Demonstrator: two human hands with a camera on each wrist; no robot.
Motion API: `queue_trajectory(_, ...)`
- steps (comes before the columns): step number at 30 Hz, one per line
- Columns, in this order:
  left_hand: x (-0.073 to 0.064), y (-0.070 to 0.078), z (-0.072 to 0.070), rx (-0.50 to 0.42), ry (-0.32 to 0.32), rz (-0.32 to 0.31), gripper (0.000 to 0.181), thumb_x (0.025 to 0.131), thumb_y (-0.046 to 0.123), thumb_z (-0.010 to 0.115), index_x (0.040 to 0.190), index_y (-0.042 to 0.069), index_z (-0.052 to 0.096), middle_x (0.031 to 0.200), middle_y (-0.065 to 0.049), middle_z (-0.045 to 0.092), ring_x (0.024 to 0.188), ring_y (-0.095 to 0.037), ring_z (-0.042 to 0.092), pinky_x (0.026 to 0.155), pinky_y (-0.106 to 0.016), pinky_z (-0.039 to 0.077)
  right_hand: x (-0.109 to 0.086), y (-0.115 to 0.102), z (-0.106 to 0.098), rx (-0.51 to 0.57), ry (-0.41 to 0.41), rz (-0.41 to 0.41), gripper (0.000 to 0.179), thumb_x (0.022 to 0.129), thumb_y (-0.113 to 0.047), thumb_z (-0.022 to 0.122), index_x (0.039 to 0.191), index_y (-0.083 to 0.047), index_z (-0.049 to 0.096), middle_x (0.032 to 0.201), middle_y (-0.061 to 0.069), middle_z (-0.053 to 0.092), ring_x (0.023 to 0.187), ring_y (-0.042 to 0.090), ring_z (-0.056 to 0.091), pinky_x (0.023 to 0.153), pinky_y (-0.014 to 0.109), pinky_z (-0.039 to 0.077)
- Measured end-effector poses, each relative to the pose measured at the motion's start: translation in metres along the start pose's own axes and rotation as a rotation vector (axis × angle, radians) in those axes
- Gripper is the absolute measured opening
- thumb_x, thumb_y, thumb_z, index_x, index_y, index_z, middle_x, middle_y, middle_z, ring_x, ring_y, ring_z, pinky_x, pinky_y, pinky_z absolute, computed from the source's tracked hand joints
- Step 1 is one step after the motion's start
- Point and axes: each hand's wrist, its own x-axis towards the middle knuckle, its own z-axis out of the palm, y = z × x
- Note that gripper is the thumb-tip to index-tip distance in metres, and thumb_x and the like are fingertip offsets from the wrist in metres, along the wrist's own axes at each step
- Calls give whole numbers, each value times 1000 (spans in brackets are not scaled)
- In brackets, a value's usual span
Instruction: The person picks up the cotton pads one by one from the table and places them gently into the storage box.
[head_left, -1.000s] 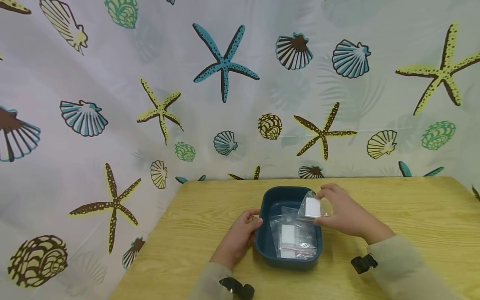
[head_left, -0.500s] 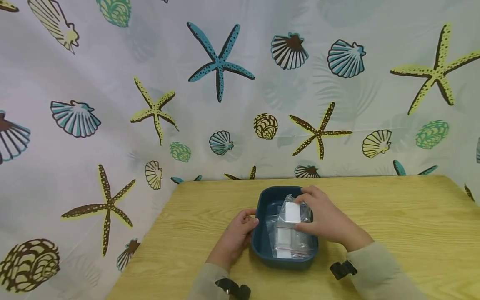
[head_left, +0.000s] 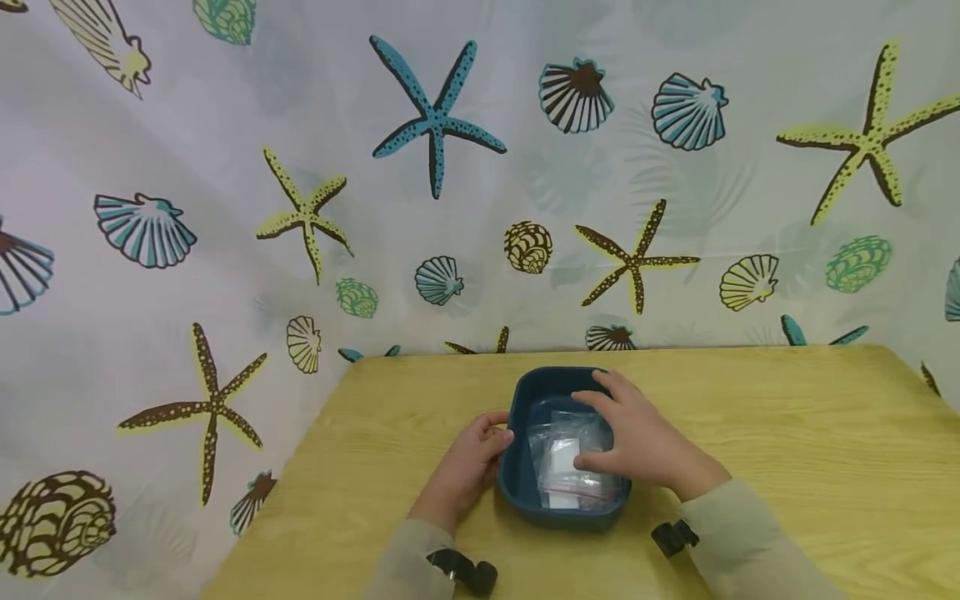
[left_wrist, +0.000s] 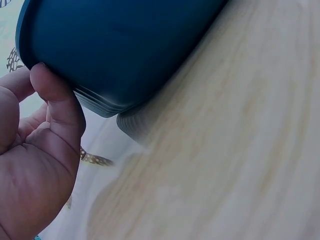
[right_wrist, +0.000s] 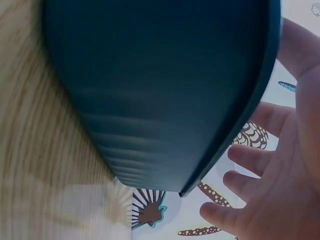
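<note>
A dark blue plastic bin (head_left: 581, 518) stands on the table. Inside it lie clear zip bags (head_left: 592, 483) with white rectangular pieces (head_left: 564, 457) in them, overlapping one another. My left hand (head_left: 472, 458) holds the bin's left side, its thumb at the rim and its other fingers partly hidden. The left wrist view has this thumb (left_wrist: 55, 95) against the bin's outer wall. Over the right rim, my right hand (head_left: 637, 433) spreads its fingers and thumb above the bags, holding nothing. In the right wrist view, its fingers (right_wrist: 250, 159) show apart beyond the rim.
The wood-grain table (head_left: 787, 433) extends on both sides of the bin. Behind it and at the left hangs a pale curtain (head_left: 480, 225) printed with starfish and shells. Black straps with small mounts sit on both sleeves (head_left: 735, 525).
My right hand has brought a bag with a white piece leftward over the bin and let it go onto the other bags, its fingers now spread. The left hand stays at the rim.
</note>
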Motion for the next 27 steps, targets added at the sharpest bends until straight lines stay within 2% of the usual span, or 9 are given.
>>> queue_trajectory(7,1,-3,-4,-14,0,27,43,105,13,55,144,-1,42,103,-10,59,82,-16,62,72,-29,55,1,4,3,-20,11,8,80,81,-45,84,148,-17,51,162,19,24,150,43,13,109,67,30)
queue_trajectory(20,4,-5,0,-27,-14,18,43,106,12,54,145,-1,41,104,-11,59,82,-18,62,71,-30,56,-6,16,-10,-72,36,64,84,80,-48,84,149,-16,49,162,21,23,149,46,16,109,68,28)
queue_trajectory(27,5,-3,-1,-24,-15,17,43,106,13,53,146,0,41,109,-14,60,85,-19,63,73,-31,56,-8,19,-16,-121,71,66,86,80,-48,84,151,-14,47,162,23,23,148,48,16,110,70,25)
